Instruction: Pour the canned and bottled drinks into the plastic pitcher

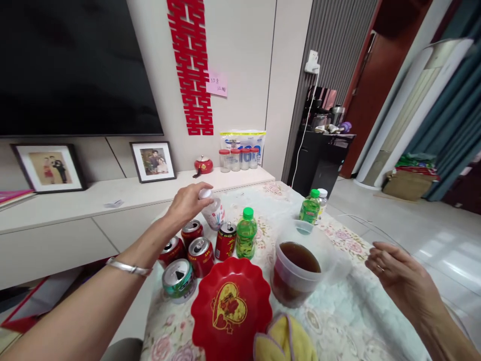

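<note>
My left hand (188, 201) reaches over the cans and closes on a clear plastic bottle with a white cap (212, 210), which is tilted at the far left of the table. My right hand (394, 273) hovers open, fingers loosely spread, to the right of a clear tub of dark brown liquid (296, 273). Several red cans (199, 248) and one green can (179, 280) stand below my left wrist. A green bottle with a green cap (246, 234) stands beside the cans.
A red scalloped plate (231, 306) and a yellow cloth (285, 341) lie at the near edge of the floral tablecloth (338, 321). Two more bottles (312, 208) stand at the far side. A low white cabinet (112, 200) with framed photos runs behind.
</note>
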`<state>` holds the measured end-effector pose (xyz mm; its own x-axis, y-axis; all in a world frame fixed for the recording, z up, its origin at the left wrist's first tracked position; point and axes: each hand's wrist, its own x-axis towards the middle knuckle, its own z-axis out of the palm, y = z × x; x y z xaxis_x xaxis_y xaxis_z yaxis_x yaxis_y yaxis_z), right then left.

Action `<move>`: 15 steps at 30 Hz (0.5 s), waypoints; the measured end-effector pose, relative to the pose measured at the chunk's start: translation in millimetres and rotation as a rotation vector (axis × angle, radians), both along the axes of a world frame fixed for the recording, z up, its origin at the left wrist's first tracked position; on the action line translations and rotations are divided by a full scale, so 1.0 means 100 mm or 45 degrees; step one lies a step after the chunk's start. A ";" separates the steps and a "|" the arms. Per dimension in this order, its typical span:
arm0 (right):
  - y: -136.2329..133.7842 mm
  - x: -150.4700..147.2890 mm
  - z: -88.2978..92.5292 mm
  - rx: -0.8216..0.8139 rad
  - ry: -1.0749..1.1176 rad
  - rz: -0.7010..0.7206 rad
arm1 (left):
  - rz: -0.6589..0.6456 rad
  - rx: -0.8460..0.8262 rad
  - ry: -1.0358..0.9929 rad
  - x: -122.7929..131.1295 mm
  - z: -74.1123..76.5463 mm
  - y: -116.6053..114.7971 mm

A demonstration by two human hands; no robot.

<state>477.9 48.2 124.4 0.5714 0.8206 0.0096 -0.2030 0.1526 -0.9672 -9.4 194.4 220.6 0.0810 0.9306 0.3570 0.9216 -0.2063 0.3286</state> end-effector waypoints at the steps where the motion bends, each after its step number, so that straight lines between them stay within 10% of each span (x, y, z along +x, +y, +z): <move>1: 0.11 -0.02 -0.07 -0.027 -0.015 0.027 | -0.005 -0.028 0.016 -0.02 -0.03 0.02; 7: 0.48 -0.13 -0.42 -0.152 -0.144 0.106 | -0.028 -0.161 0.083 -0.04 -0.25 0.09; 15: 1.03 -0.24 -0.45 -0.141 -0.588 0.047 | -0.106 -0.167 0.145 0.04 -0.37 0.11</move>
<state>453.6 150.9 79.2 0.4982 0.8509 0.1668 0.2488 0.0440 -0.9676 -5.6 205.9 183.8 0.1923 0.9570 0.2171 0.9359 -0.2454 0.2526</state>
